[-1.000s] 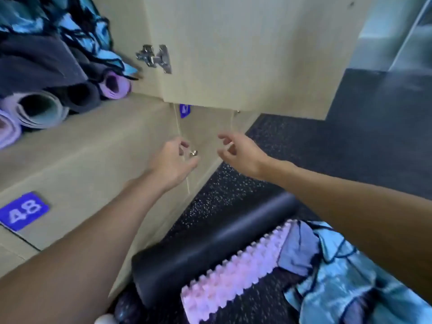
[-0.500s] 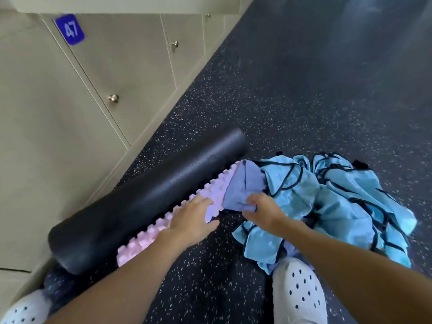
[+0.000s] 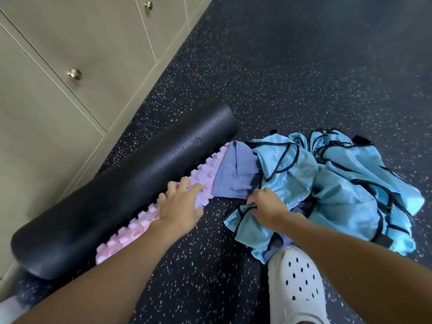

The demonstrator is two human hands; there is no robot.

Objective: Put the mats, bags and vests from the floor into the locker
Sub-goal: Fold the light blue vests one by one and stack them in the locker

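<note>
1. At the far left stand the beige locker doors (image 3: 70, 43), all closed. One round metal knob (image 3: 74, 73) is near and a second knob (image 3: 148, 5) is farther along the row.
2. A black foam roll (image 3: 131, 183) lies on the floor along the foot of the lockers, slanting from near left to far right.
3. A pink mat (image 3: 145, 218), rolled and knobbly, lies against the right side of the black foam roll and parallel to it.
4. The left grip (image 3: 180, 206) is open. It rests palm down on the middle of the pink mat, fingers spread, with the fingertips (image 3: 171, 187) reaching toward the black foam roll.
5. A lavender cloth (image 3: 236, 174) lies between the two grips. It is draped over the far end of the pink mat and touches the heap to its right.
6. The right grip (image 3: 266, 204) is closed, its fingers curled round a fold at the near left edge of the blue vests (image 3: 339, 183).
7. The blue vests are shiny, trimmed in black, and crumpled in one heap on the floor. The heap spreads right of that grip and beyond it.
8. A white clog (image 3: 297, 284) with holes stands nearest, below the right forearm, its toe touching the heap's near edge.
9. The dark speckled floor (image 3: 280, 78) runs on beyond the heap. At the near left corner a pale shoe (image 3: 7, 307) just shows. Something dark blue lies under the near end of the black foam roll, and I cannot tell what it is.
</note>
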